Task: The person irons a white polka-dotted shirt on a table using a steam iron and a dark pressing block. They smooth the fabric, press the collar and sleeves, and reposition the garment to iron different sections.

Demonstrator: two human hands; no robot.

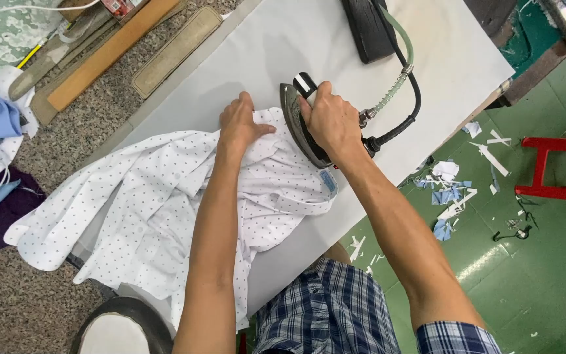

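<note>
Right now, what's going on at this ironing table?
A person is pressing a white dotted shirt on a white padded ironing table. The right hand grips the handle of a dark steam iron, which sits on the shirt's edge. The left hand lies flat on the fabric beside the iron, holding it down. The rest of the shirt hangs off the table's left side. Fabric scraps litter the green floor.

Shirt (145, 203): white with small dark dots. Table (440, 59) cover: plain white. Iron (299, 124): dark grey, black hose. Floor (545, 262): green, right. Stool (555, 167): red. Shorts (322, 314): blue-white plaid.
</note>
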